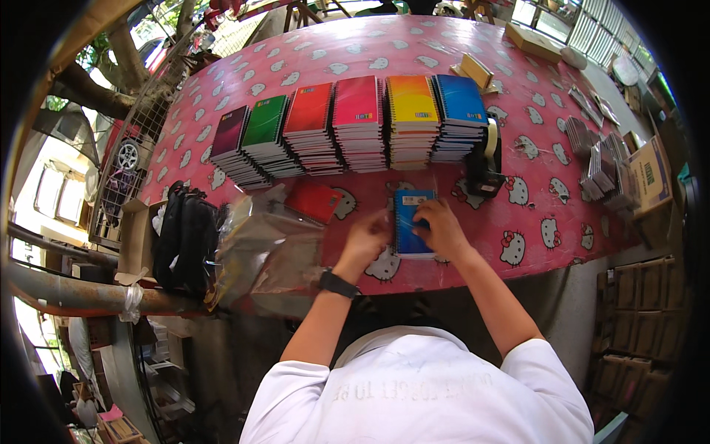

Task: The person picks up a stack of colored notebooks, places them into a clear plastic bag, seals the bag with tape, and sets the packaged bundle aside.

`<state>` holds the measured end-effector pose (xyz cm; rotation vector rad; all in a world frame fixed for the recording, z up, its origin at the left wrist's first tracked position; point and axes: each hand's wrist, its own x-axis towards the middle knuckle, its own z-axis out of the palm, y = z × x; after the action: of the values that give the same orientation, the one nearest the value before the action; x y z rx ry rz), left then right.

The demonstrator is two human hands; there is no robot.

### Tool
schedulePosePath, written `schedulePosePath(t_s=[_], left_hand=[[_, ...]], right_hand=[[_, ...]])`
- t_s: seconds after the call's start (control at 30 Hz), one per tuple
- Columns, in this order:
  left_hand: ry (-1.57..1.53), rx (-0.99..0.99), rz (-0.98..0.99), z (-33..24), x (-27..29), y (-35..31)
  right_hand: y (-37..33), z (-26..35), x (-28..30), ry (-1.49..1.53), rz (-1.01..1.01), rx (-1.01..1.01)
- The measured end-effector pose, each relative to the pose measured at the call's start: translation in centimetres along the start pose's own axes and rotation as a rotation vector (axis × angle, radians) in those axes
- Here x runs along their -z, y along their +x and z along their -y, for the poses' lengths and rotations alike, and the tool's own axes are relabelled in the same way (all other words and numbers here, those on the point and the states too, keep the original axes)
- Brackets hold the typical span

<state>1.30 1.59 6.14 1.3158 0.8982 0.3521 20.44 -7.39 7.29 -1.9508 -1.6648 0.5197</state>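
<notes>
A blue spiral notebook (411, 235) with a pale label near its top lies before me, apparently on more notebooks. My right hand (444, 228) grips its right side, with thumb and fingers bent over the cover. Beside the spiral edge, my left hand (370, 235) has its fingers drawn together in a pinch; whatever is between them is too blurred to make out. Clear plastic sleeves (285, 255) are heaped to the left of that hand. A red notebook (313, 203) lies partly under the plastic.
Several notebook stacks form a row behind my hands, from purple (229, 126) to blue (461, 100). A black tape dispenser (484, 166) stands at their right end. Wrapped notebooks (603, 166) and a cardboard box (651, 177) are at the far right; a black bag (185, 237) is left.
</notes>
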Motion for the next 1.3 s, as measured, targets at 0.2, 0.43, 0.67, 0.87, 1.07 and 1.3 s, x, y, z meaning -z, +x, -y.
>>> schedulePosePath(t_s=[0.2, 0.43, 0.67, 0.87, 1.07, 1.3], left_hand=[[0.654, -0.644, -0.068, -0.7, -7.3, -1.6], [0.171, -0.340, -0.193, 1.3, 0.0, 4.5], [0.472, -0.611, -0.385, -2.5, -2.0, 11.2], [1.221, -0.597, -0.925, 3.5, 8.0, 4.1], [1.345, -0.269, -0.375, -0.6, 11.3, 1.7], [0.759, -0.799, -0.927, -15.2, 12.4, -4.5]], right_hand=[[3.1, 0.8, 0.0, 0.160, 0.007, -0.296], [3.1, -0.4, -1.0, 0.157, -0.093, -0.313], [2.8, -0.2, -0.2, 0.329, -0.042, -0.253], [2.5, -0.9, -0.8, 0.294, -0.094, -0.271], [3.3, -1.8, -1.2, 0.324, -0.061, -0.241], [2.5, -1.4, -0.8, 0.261, -0.102, -0.268]])
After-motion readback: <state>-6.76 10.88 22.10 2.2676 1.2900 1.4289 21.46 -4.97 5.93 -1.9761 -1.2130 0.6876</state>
